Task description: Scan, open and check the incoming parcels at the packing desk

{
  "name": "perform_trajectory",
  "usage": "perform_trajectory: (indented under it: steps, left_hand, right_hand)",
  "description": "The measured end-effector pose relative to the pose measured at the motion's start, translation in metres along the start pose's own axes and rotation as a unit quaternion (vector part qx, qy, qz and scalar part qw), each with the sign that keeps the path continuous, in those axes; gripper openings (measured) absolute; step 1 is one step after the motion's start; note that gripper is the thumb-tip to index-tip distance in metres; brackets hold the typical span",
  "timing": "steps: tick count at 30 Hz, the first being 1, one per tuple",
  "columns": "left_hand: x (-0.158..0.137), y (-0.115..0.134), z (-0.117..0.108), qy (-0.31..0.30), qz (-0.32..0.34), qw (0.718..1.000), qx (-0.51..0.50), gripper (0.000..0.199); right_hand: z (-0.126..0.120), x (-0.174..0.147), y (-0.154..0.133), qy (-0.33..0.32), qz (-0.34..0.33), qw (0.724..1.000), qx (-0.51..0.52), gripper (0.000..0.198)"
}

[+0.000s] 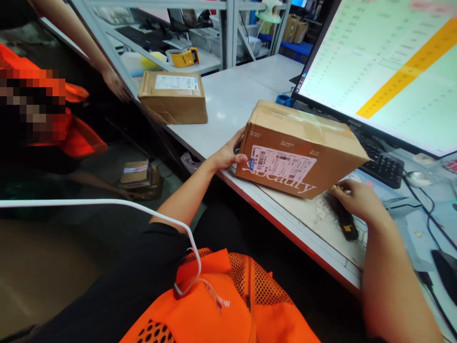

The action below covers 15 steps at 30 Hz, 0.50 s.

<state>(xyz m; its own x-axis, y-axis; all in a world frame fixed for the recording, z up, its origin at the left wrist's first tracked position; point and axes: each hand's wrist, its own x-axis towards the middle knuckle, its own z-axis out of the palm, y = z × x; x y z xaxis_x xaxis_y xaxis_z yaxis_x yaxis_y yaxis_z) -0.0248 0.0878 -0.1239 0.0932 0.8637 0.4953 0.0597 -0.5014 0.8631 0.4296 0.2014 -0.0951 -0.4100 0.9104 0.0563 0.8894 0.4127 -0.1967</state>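
A brown cardboard box (274,147) leans tilted on the white worktop, its printed side and white shipping label facing me. My left hand (228,153) grips its left end, thumb on the front and the other fingers mostly hidden behind. By the lower right corner of the box, my right hand (352,197) is closed around a black-and-yellow handheld tool (345,220). That tool points down towards the desk mat (314,214); its exact kind is unclear. Whether my right fingers also touch the box cannot be made out.
Another labelled carton (173,97) stands at the worktop's left edge. On the right are a large monitor (389,62), a keyboard (383,164), a mouse (417,179) and loose cables. A co-worker's arm (116,83) reaches in at left, with stacked parcels (137,174) below.
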Motion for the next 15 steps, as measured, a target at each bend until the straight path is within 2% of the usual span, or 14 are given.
perform_trajectory:
  steps: [2, 4, 6, 8, 9, 11, 13, 15]
  left_hand:
    - [0.003, 0.008, -0.008, -0.031, -0.033, 0.999, 0.008, 0.131]
    - [0.006, 0.02, -0.019, -0.073, -0.079, 0.994, 0.033, 0.136]
    - [0.008, 0.039, -0.028, -0.11, -0.117, 0.986, 0.05, 0.145]
    - [0.014, 0.06, -0.034, -0.111, -0.128, 0.985, 0.034, 0.153]
    - [0.02, 0.071, -0.035, -0.09, -0.124, 0.988, 0.023, 0.151]
    - [0.038, 0.09, -0.031, -0.011, -0.109, 0.993, 0.037, 0.13]
    - [0.064, 0.103, -0.021, 0.07, -0.098, 0.985, 0.125, 0.108]
    - [0.091, 0.111, -0.008, 0.093, -0.106, 0.961, 0.237, 0.098]
  right_hand:
    - [-0.003, -0.001, -0.005, -0.007, 0.011, 1.0, -0.004, 0.03]
    - [-0.008, -0.002, -0.011, 0.011, 0.018, 0.999, 0.036, 0.029]
    - [-0.013, -0.004, -0.018, 0.035, 0.028, 0.991, 0.124, 0.032]
    - [-0.019, -0.006, -0.026, 0.052, 0.038, 0.971, 0.228, 0.04]
    - [-0.022, -0.007, -0.031, 0.063, 0.038, 0.96, 0.271, 0.043]
    - [-0.031, -0.006, -0.043, 0.094, 0.031, 0.943, 0.319, 0.046]
    - [-0.04, 0.0, -0.056, 0.127, 0.015, 0.939, 0.32, 0.042]
    - [-0.05, 0.007, -0.068, 0.149, -0.004, 0.942, 0.301, 0.037]
